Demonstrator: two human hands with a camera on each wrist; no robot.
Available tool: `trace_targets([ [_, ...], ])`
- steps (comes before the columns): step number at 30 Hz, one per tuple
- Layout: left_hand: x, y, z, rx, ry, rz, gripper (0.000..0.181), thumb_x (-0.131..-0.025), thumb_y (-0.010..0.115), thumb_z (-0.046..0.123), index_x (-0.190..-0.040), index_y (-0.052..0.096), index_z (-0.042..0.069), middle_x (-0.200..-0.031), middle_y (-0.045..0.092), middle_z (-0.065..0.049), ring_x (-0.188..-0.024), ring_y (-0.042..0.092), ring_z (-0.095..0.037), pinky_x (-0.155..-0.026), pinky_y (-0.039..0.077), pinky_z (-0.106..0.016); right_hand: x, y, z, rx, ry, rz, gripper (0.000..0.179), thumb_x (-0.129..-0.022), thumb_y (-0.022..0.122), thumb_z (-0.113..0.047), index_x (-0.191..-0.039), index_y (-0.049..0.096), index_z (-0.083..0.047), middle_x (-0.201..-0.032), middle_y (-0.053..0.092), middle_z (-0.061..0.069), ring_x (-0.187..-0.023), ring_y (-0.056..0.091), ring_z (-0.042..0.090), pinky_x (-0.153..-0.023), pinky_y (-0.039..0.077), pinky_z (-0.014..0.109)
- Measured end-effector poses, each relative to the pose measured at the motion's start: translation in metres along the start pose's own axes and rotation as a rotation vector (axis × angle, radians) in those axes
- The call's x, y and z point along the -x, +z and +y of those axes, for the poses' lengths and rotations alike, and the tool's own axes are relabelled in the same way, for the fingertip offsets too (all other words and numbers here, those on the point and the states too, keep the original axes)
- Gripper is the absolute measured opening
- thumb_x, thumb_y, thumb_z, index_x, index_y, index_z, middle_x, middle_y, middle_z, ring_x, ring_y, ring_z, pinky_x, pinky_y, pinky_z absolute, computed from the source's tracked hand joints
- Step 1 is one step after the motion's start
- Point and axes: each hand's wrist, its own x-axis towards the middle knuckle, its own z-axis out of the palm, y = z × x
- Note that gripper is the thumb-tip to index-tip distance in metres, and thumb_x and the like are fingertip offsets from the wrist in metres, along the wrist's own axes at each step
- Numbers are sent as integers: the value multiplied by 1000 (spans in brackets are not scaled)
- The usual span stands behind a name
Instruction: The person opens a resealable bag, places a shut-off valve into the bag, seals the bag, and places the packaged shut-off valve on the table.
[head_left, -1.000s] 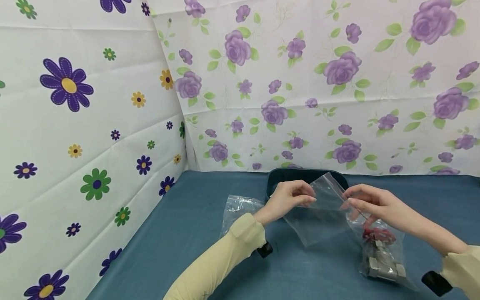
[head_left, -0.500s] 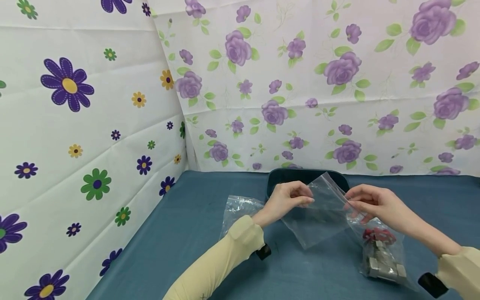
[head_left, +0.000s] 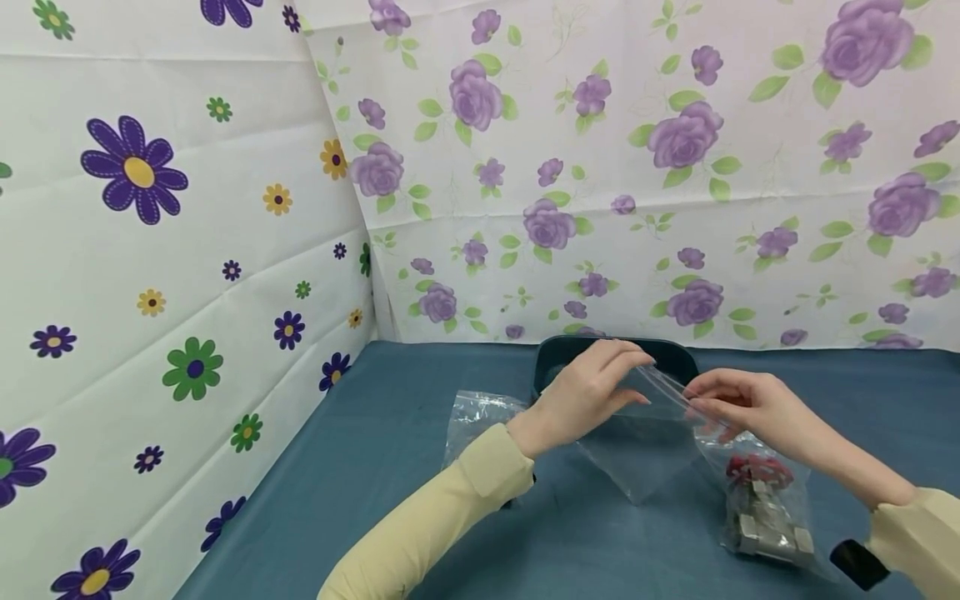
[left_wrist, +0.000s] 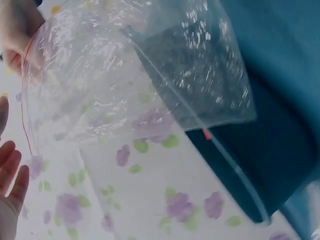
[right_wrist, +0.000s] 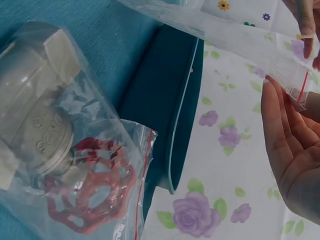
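A clear, flat zip-lock bag [head_left: 637, 450] hangs between the hands, with a red line along its mouth in the left wrist view. My right hand [head_left: 750, 408] pinches the mouth near its right corner; in the right wrist view the thumb lies over that corner. My left hand [head_left: 581, 396] is at the other end of the mouth, fingertips right by the edge. In the left wrist view the fingers [left_wrist: 17, 185] are spread and apart from the plastic. Below my right hand, a metal valve [head_left: 768, 529] with a red handwheel [right_wrist: 95, 190] lies inside another zip-lock bag.
A dark teal bin [head_left: 542, 367] stands at the back of the blue-covered table [head_left: 405, 400], behind the hands. Another clear zip-lock bag [head_left: 480, 412] lies left of it, partly hidden by the left arm. Flowered sheets [head_left: 465, 275] hang behind and at the left.
My left hand has moved up and right along the bag's mouth, its fingers straighter than before. The bag's upper left corner has dropped behind the fingers. My right hand has barely moved.
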Motion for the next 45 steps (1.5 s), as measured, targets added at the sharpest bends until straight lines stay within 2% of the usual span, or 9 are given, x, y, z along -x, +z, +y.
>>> trace_targets([
  [4,-5,2,5,-149,103,-66,33,-82,69,22,-109,59,4,-109,54,-7,-103,48,-16,-96,28,-20,-3,3,-3,22,-17,4,21,-92,53,-7,-111,56,3,-92,64,12,-72,62,17,-50,51,35],
  [10,-5,6,7,-282,128,-90,23,-84,67,27,-102,65,13,-104,56,0,-101,48,-13,-89,33,-23,-5,6,-6,23,-2,7,21,-92,54,-8,-110,56,3,-92,64,12,-72,63,17,-51,51,35],
  [14,-6,8,5,-314,146,-75,10,-89,60,24,-92,67,17,-96,56,3,-94,49,-11,-86,35,-24,-7,8,-8,41,30,29,22,-91,56,-11,-108,58,2,-91,65,10,-69,62,19,-51,51,34],
  [21,-6,6,6,-324,150,-126,14,-94,53,19,-90,67,21,-92,59,9,-89,51,-5,-86,33,-26,-11,10,-12,148,98,162,21,-90,59,-17,-103,63,-1,-84,66,7,-65,62,16,-50,50,31],
  [25,-6,4,10,-291,170,-169,14,-93,53,19,-91,67,22,-89,59,11,-85,51,-3,-88,32,-27,-14,12,-15,308,77,263,16,-90,59,-15,-99,66,-4,-78,64,3,-56,57,13,-47,47,28],
  [32,-12,0,17,-62,224,-244,9,-91,57,21,-89,66,22,-85,59,12,-79,50,-2,-87,30,-23,-21,20,-18,596,-31,398,8,-85,62,-1,-92,65,1,-70,59,4,-45,41,8,-40,33,26],
  [37,-12,0,18,-20,223,-248,8,-87,62,24,-91,67,20,-89,60,10,-84,51,-2,-87,30,-18,-23,21,-17,607,-22,385,7,-85,61,-1,-91,65,2,-69,59,4,-43,41,7,-39,34,26],
  [42,-8,0,11,-61,194,-201,20,-86,63,26,-104,66,16,-103,60,5,-101,49,-6,-90,30,-19,-21,20,-12,542,-4,341,10,-84,61,1,-93,65,1,-68,59,2,-48,50,7,-43,41,24],
  [45,-5,-2,1,-55,155,-156,26,-85,65,24,-108,64,13,-106,58,1,-102,49,-9,-90,32,-20,-19,20,-11,528,-13,331,11,-84,62,2,-94,65,0,-72,61,3,-49,52,8,-43,42,24],
])
